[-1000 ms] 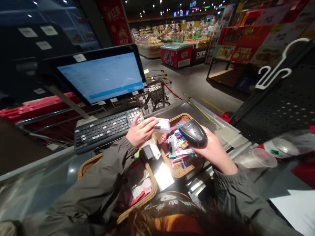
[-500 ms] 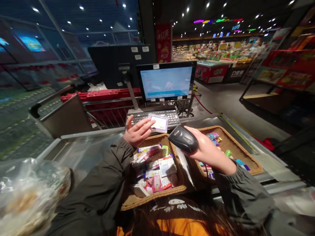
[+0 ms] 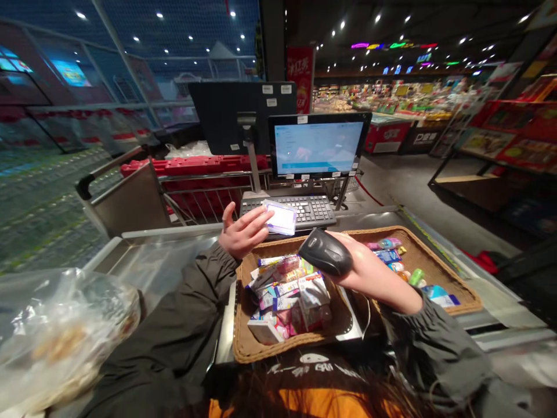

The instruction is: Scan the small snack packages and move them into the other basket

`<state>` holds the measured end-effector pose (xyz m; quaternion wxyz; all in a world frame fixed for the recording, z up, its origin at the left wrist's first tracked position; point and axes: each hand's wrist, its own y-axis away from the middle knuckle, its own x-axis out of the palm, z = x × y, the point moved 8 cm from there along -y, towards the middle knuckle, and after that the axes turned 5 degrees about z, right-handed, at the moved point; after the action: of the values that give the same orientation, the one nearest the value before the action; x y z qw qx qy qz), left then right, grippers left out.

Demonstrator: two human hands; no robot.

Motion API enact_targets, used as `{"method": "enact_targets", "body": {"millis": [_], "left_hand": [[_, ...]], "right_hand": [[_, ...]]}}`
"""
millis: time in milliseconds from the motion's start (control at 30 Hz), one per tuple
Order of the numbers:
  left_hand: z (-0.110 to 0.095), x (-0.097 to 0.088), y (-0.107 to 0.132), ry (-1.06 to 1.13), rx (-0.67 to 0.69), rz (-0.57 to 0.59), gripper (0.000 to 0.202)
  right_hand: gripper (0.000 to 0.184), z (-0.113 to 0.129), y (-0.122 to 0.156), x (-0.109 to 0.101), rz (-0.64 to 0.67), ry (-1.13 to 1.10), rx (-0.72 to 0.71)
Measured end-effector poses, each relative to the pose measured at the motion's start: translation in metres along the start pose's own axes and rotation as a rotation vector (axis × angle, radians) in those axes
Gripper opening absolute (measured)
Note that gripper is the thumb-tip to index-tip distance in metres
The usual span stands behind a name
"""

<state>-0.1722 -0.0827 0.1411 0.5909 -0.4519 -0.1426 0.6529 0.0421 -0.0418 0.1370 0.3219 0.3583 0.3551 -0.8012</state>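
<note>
My left hand [image 3: 241,233] pinches a small white packet with a purple edge [image 3: 282,217] and holds it above the near wicker basket [image 3: 246,342]. My right hand [image 3: 368,270] grips a black handheld barcode scanner [image 3: 325,252], its head turned toward the packet and a short gap away from it. Several small colourful packets [image 3: 287,296] fill the near basket below both hands. A second wicker basket [image 3: 467,299] to the right holds more small items.
A keyboard [image 3: 300,208] and a lit monitor [image 3: 319,145] stand behind the baskets on the steel checkout counter [image 3: 161,261]. A clear plastic bag with food [image 3: 56,331] lies at the near left. Red shopping baskets [image 3: 191,168] and a cart rail sit behind; store shelves stand at the right.
The view has swung left, bringing the plastic bag and checkout lane into sight. Both hands keep their hold; the packet and scanner stay close together over the baskets.
</note>
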Motion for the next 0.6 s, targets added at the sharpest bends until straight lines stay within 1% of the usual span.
{"method": "enact_targets", "body": {"millis": [100, 267, 367, 500, 600], "left_hand": [[-0.0001, -0.0002, -0.0004, -0.037, -0.006, 0.022, 0.017], [-0.0017, -0.0011, 0.0004, -0.033, -0.009, 0.017, 0.017], [-0.0024, 0.0004, 0.003, -0.015, -0.011, 0.021, 0.017], [-0.0033, -0.0013, 0.0065, 0.028, -0.004, -0.008, 0.014], [-0.0037, -0.0017, 0.0069, 0.033, -0.01, 0.003, 0.015]], "right_hand": [[0.06, 0.0037, 0.0009, -0.0005, -0.006, -0.005, -0.007], [0.06, 0.0038, 0.0038, 0.001, 0.0, -0.002, 0.005], [0.053, 0.0045, 0.005, 0.0012, 0.003, 0.0, 0.02], [0.04, 0.0053, 0.005, 0.0023, 0.025, 0.003, 0.036], [0.039, 0.0047, 0.0048, 0.0025, 0.027, -0.011, 0.032]]}}
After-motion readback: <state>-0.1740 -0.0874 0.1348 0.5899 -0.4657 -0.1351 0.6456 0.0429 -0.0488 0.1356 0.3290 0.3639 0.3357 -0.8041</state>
